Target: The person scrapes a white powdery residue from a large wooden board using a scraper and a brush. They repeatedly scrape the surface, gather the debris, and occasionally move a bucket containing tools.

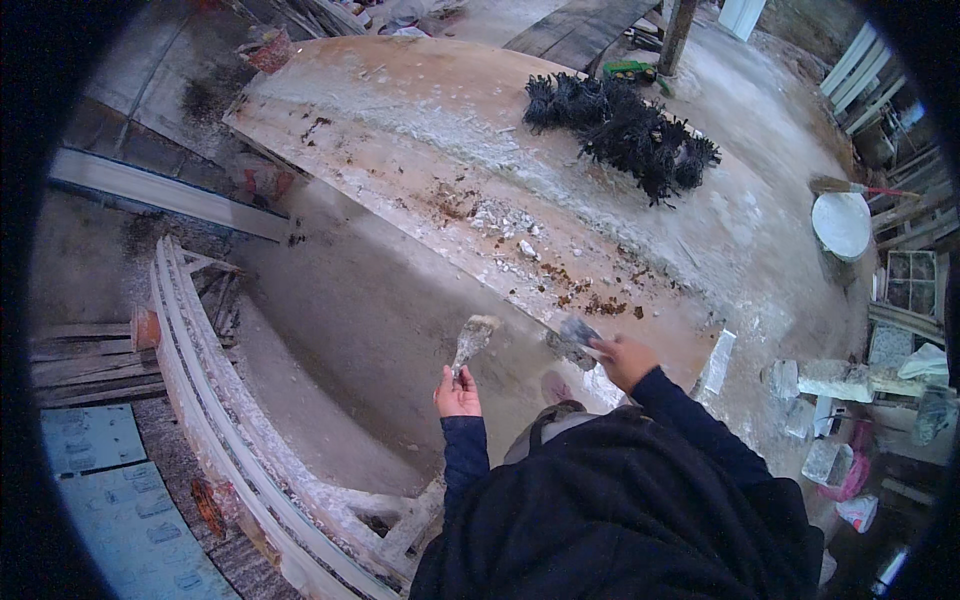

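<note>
The left hand (457, 393) was closed around the handle of a flat metal scraper caked with pale plaster (472, 341); its blade pointed up and away from the person, and it hung in the air in front of the near edge of the large, plaster-dusted wooden board (420, 120), without touching it; the right hand (622, 358) was closed on a second, shorter grey-crusted scraper (575, 340), and the blade of this one lay at the near edge of the board, beside the right end of that edge; whether it really touched the wood I could not tell. Both sleeves were dark blue.

On the board, a band of brown crumbs and white plaster chips (540, 255) ran along the near edge; a heap of black fibrous bundles (625, 128) rested toward the far right corner, well apart from both hands. Beyond the right edge of the board stood a round white bucket (841, 225), with a brush with a red handle (860, 187) just behind it. At the left, low beside the board, lay a long curved white moulding in a wooden frame (215, 400).
</note>
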Demonstrator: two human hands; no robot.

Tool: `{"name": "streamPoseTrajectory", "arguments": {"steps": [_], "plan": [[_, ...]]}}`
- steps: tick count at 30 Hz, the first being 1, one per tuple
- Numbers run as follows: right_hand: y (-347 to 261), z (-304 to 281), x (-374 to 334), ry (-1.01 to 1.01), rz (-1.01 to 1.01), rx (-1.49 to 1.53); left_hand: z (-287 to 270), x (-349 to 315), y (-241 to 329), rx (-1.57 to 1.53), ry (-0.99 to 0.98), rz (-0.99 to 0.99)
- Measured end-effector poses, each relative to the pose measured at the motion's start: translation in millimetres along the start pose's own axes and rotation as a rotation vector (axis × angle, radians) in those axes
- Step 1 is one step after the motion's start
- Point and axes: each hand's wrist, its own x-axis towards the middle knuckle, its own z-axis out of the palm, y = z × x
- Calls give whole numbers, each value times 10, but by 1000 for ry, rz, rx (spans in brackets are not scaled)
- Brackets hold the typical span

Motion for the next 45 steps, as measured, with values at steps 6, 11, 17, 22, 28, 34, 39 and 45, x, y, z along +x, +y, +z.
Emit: {"name": "streamPoseTrajectory", "arguments": {"steps": [6, 11, 17, 22, 28, 34, 39, 45], "plan": [[169, -181, -519, -117, 109, -33, -24, -16, 29, -30, -73, 49], [-238, 132, 199, 7, 18, 47, -2, 3, -28, 38, -88, 5], [-279, 105, 493, 71, -79, 102, 116, -51, -37, 17, -95, -73], [78, -310, -480, 48, -25, 18, -95, -18, 51, -70, -23, -79], [365, -67, -784, -18, 16, -46, -188, -111, 186, -54, 127, 5], [-268, 131, 190, -31, 1, 10, -186, -137, 141, -38, 153, 7], [-464, -45, 751, -77, -31, 130, -126, -126, -142, 19, 98, -79], [376, -625, -295, 79, 132, 65, 62, -142, -641, 227, -135, -307]]}}
